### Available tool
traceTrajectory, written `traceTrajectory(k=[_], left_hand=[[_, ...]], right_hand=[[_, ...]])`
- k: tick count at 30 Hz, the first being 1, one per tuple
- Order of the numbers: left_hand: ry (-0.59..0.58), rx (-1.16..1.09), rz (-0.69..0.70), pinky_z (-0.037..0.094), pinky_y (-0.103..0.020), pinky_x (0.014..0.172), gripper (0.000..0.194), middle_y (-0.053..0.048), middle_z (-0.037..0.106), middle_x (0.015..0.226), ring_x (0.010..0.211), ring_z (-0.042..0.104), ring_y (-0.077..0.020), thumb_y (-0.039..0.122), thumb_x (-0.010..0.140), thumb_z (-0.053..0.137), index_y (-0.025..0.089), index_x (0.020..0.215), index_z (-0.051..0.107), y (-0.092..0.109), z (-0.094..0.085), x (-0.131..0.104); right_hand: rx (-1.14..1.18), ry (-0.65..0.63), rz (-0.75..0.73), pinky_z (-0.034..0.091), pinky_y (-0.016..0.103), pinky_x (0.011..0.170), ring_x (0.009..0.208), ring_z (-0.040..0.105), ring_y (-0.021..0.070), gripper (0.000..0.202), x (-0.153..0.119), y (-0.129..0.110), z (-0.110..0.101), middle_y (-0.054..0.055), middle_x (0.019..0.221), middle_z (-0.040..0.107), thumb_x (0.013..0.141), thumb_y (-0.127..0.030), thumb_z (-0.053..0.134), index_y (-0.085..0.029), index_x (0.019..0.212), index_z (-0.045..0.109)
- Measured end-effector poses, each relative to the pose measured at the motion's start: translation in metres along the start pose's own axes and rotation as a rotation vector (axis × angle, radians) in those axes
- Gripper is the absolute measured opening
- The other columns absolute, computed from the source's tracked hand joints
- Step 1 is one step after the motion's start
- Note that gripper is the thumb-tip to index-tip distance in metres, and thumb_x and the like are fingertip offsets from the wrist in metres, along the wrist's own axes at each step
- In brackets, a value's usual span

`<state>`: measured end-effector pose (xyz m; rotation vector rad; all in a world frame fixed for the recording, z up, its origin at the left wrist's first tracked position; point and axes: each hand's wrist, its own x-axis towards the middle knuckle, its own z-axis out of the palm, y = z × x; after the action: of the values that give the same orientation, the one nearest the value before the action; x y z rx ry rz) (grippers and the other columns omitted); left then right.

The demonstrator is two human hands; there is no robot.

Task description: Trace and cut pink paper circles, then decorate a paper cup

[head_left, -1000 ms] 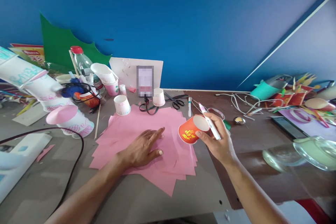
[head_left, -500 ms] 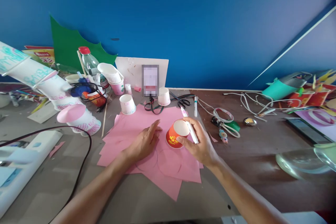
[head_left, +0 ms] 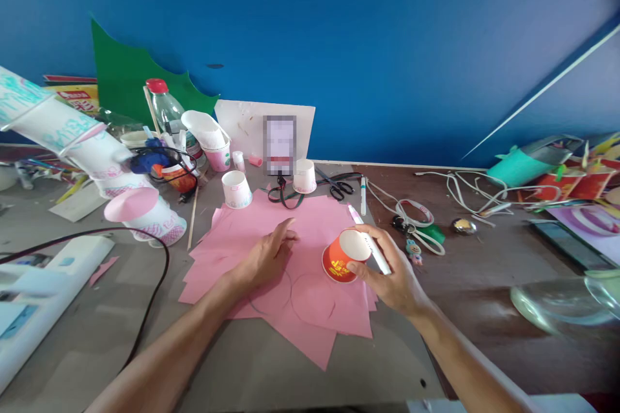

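Note:
My right hand grips a red paper cup with yellow lettering, its thumb on the near side. The cup is tilted over the right part of the pink paper sheets. The same hand also keeps a white marker with a pink end against the cup. On the left of the sheets, my left hand rests with fingers stretched, holding nothing. Two round outlines are drawn on the pink paper between and below my hands.
Two white paper cups, a left one and a right one, stand behind the paper. Scissors and another marker lie near them. Left is a stack of decorated cups; right are white cords and a glass jar.
My right hand has carried the red cup and marker a little to the right and toward me. The left hand has stayed nearly still on the paper.

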<state>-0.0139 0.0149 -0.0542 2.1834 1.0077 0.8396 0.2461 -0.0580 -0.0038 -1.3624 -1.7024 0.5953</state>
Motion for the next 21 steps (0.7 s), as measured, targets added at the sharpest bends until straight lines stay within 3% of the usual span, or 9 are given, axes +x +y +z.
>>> traceTrajectory(k=[5,21], left_hand=[[-0.039,-0.012,-0.087,0.054,-0.038,0.089,0.05,-0.011,0.071,0.113,0.101,0.068,-0.0216,0.017,0.093,0.038,0.021,0.142,0.034,0.005,-0.003,0.002],[-0.029,0.006,-0.074,0.053,-0.039,0.091,0.05,-0.012,0.071,0.114,0.106,0.067,-0.022,0.018,0.092,0.038,0.02,0.141,0.036,0.006,-0.003,0.003]], right_hand=[[0.024,-0.043,0.012,0.051,0.036,0.093,0.112,0.063,0.0269,0.047,-0.005,0.004,-0.002,0.009,0.124,0.065,0.084,-0.038,0.07,-0.025,0.126,0.052],[0.066,-0.054,-0.014,0.05,0.035,0.096,0.115,0.062,0.0258,0.05,-0.014,0.009,-0.001,0.008,0.127,0.065,0.084,-0.038,0.071,-0.027,0.128,0.051]])
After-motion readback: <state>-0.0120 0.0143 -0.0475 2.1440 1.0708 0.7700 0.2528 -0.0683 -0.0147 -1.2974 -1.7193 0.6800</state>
